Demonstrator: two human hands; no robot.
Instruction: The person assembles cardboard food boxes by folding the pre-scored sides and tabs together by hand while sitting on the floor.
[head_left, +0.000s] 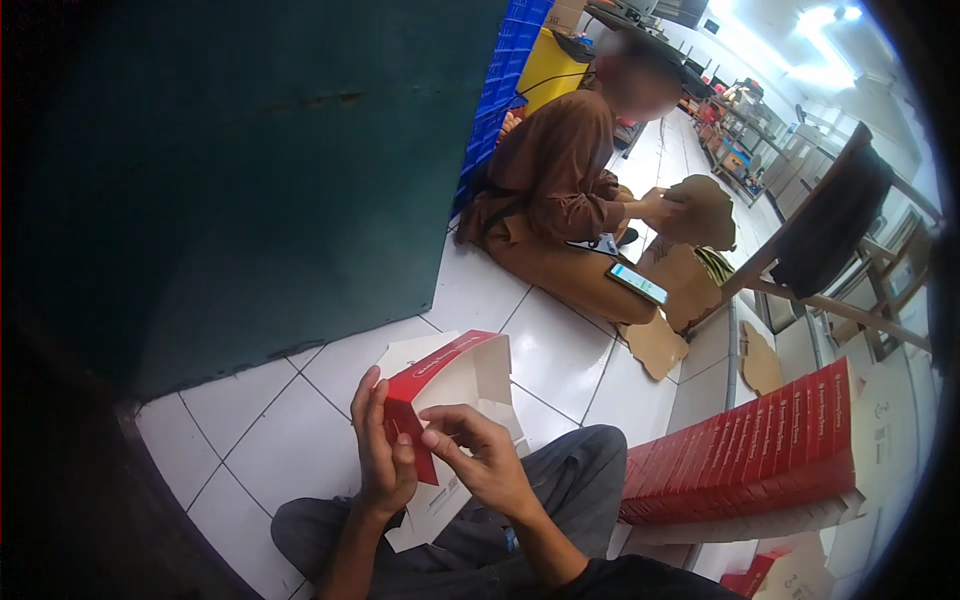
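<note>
A partly folded red and white cardboard box (450, 362) is tilted above my crossed legs, its pale inside facing up and its far wall raised. My left hand (378, 455) supports the red end panel from the left, its fingers pointing up along the outside and its thumb bent against the panel. From the right, my right hand (478, 455) grips the upper edge of that same panel between thumb and curled fingers. White flaps of the box hang down between my forearms, and part of them is hidden by my hands.
Close on my right lies a long stack of red and white flat boxes (750, 440), with another red and white piece (770, 572) below it. A dark green panel (280, 200) stands at left. Ahead sits a person (560, 180) handling brown cardboard (705, 212), a phone (637, 283) on their leg.
</note>
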